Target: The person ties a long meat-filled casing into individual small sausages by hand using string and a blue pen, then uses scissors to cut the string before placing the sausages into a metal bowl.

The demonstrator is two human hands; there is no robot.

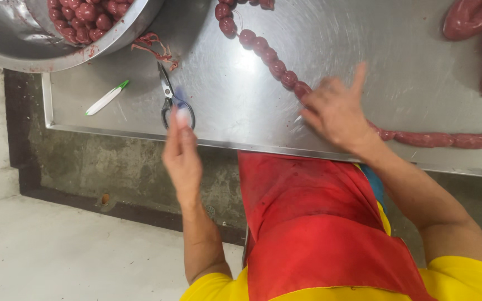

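Resting on the steel table (364,33), the right hand (336,114) presses its spread fingers onto a sausage chain (277,67). Beside it, the left hand (182,153) hovers edge-on and loose, empty, just short of the scissors (168,95).

Steel table (419,67), sausage chain (277,67), scissors (169,97), white-green pen (106,98), steel bowl (124,30), trimmings (153,47)
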